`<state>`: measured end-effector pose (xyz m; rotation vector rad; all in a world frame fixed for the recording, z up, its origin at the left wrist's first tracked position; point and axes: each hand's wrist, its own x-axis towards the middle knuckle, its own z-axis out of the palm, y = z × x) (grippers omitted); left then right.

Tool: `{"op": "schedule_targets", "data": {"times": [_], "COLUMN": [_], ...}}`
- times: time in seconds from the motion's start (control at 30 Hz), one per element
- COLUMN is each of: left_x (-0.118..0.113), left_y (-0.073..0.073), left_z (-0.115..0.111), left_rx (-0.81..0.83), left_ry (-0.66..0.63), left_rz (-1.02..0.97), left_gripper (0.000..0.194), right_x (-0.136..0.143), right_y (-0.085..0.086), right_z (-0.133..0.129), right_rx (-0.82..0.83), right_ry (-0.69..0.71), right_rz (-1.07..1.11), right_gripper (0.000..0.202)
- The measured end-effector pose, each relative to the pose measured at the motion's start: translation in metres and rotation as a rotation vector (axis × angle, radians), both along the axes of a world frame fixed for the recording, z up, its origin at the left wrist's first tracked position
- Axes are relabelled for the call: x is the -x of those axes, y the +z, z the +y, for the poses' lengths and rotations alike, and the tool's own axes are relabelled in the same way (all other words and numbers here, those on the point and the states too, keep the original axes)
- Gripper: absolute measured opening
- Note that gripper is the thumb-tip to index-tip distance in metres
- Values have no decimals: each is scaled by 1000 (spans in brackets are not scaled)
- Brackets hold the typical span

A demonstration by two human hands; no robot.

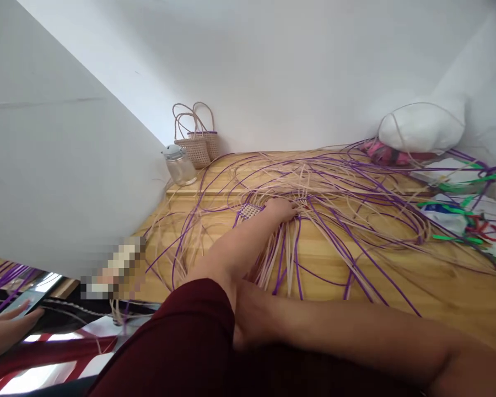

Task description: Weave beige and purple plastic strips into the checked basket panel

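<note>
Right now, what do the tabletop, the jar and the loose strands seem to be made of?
Tabletop: apparently wood, smooth, perhaps varnished; yellowish grain bands and a faint sheen show. Jar: clear glass or plastic, I can't tell which; its body is see-through. Strands: possibly plastic, beige and purple; they bend in long, springy-looking loops.

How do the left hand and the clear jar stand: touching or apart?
Apart. The head view shows a wide gap, crossed by loose purple and beige strands, between the left hand and the clear jar.
</note>
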<state>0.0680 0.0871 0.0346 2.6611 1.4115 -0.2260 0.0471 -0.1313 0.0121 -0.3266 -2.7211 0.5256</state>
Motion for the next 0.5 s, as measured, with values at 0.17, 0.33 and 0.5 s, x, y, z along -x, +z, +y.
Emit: {"op": "schedule_targets", "data": {"times": [0.17,0.33,0.5], "left_x": [37,67,82], "left_y": [2,11,7], "left_z": [4,-17,-78], "left_rx": [-61,-115,-164], "left_ry": [138,235,313], "left_rz": [-16,-20,-19], "left_gripper": [56,62,56], "right_x": [-99,-199,-262], "right_y": [13,16,33], "right_z": [-6,17,86], "right_rx": [79,-46,-277], "right_ry": [-232,-525,-645], "right_rz": [-157,-358,-539], "right_gripper": [39,44,37]}}
